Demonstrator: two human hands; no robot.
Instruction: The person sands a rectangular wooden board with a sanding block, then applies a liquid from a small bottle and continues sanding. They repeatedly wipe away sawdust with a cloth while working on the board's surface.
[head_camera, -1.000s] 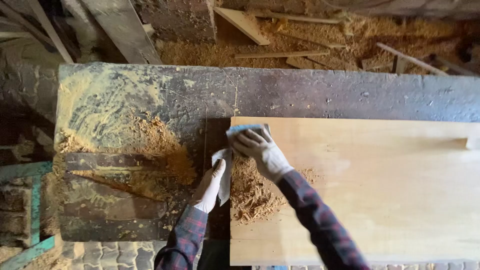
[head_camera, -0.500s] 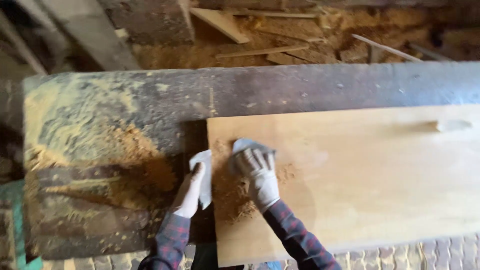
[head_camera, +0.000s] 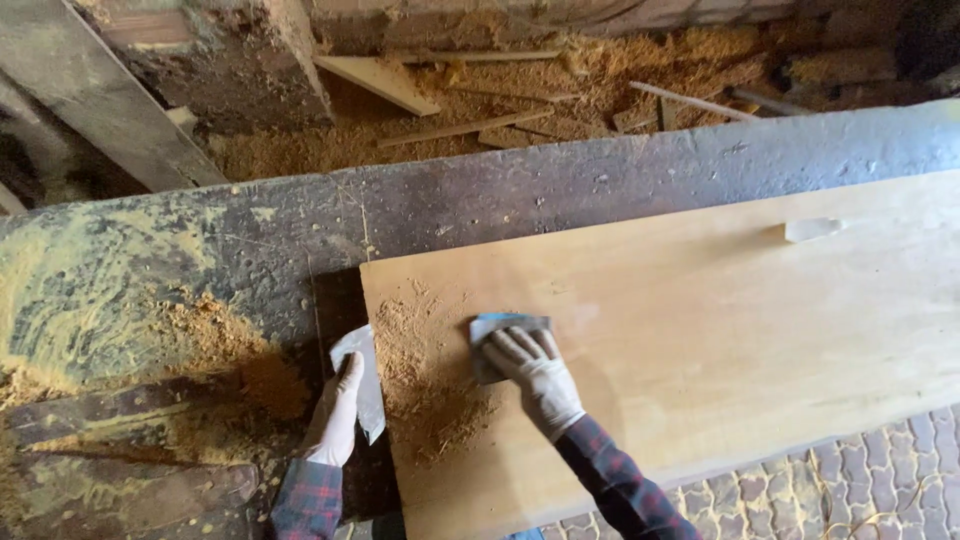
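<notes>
Head view, and I take the pale wooden board (head_camera: 700, 340) as my landmark. Nearest to me, at the board's near left corner, the left hand (head_camera: 335, 415) in a light glove lies just off the board's end, its grip closed on a pale sheet of paper (head_camera: 362, 380) that stands along that edge (I judge it is held there as a catch for the dust, since the loose sawdust pile (head_camera: 425, 385) lies right beside it on the board). A little further onto the board, the right hand (head_camera: 535, 375), gloved too, presses flat on a blue-grey sanding pad (head_camera: 500, 330), fingers spread over it and gripping it against the wood; the flat palm seems meant to keep the pad level on the surface. Both sleeves are dark red plaid. Toward the board's far right end lies a small pale block (head_camera: 812, 229). Under and beyond the board runs the dark, scratched bench (head_camera: 560, 195), dusted yellow to the board's left. Past the bench's far edge the floor (head_camera: 520, 110) carries sawdust and offcut strips.
</notes>
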